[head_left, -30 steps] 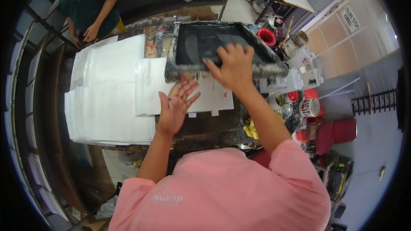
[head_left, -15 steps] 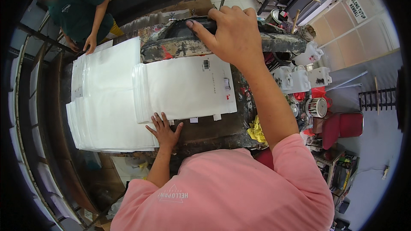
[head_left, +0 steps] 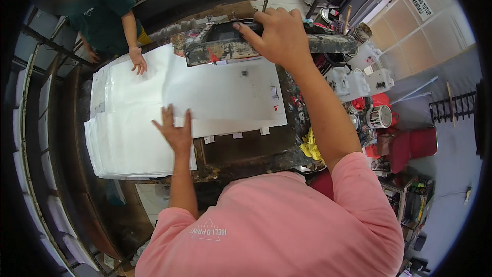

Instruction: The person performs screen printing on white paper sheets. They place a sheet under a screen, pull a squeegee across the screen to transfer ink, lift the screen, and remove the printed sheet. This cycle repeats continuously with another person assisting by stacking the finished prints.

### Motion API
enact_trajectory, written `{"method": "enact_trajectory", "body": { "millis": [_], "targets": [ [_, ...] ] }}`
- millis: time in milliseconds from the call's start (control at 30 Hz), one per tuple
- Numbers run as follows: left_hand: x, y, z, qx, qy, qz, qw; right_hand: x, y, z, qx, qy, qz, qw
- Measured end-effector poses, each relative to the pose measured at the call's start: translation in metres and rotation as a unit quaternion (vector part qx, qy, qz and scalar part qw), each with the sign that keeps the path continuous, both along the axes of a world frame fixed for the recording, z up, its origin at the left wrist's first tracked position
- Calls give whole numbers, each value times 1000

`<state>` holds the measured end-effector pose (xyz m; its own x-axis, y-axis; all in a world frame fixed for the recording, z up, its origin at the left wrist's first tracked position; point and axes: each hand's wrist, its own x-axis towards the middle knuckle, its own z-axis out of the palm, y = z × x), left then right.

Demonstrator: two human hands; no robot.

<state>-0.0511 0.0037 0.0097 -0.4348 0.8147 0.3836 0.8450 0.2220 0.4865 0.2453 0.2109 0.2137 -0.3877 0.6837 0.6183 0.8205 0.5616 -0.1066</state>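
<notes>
My right hand [head_left: 283, 38] grips the paint-stained wooden edge of a screen printing frame [head_left: 328, 45], which stands tilted up at the table's far side. Below the frame lies a white sheet [head_left: 220, 95], maybe a flat bag, with a small dark printed block near its upper right. Its near edge is smeared by motion. Over the sheet's near left corner, my left hand [head_left: 177, 134] spreads its fingers; whether it touches the paper I cannot tell. To the left spread overlapping stacks of white sheets [head_left: 130, 141].
A co-worker in a dark green shirt [head_left: 105, 7] stands at the far left, one hand [head_left: 137, 60] over the sheets. Yellow cloth [head_left: 310, 146] lies at the table's right edge. Beyond it are white jugs [head_left: 357, 82], a paint can [head_left: 379, 117] and a red chair [head_left: 417, 142]. Racks [head_left: 31, 113] line the left.
My left hand has moved up and left over the sheets. The top white sheet has shifted away from me and blurs. The co-worker's hand has lifted and turned. My right hand still holds the frame.
</notes>
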Motion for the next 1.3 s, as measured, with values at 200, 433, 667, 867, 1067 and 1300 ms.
{"method": "enact_trajectory", "body": {
  "millis": [200, 433, 667, 867, 1067, 1300],
  "targets": [
    [-70, -13, -41, -28, 114, 148, 982, 2, -14, -13, -2, -4, 5, 1000],
    [137, 0, -112, -121, 57, -332, 934, 0, -7, -9, 11, 1, 16, 1000],
    [151, -1, -139, -218, 74, -282, 931, 0, -1, -1, -3, 12, 8, 1000],
    [154, -3, -135, -229, 91, -288, 925, -3, 2, 2, -7, 8, -4, 1000],
    [152, 1, -127, -188, 62, -275, 941, -1, 7, -5, 31, 23, 15, 999],
    [135, 8, 53, 79, -683, -265, 676, 17, -40, -43, -96, -100, 50, 989]
  ]
}}
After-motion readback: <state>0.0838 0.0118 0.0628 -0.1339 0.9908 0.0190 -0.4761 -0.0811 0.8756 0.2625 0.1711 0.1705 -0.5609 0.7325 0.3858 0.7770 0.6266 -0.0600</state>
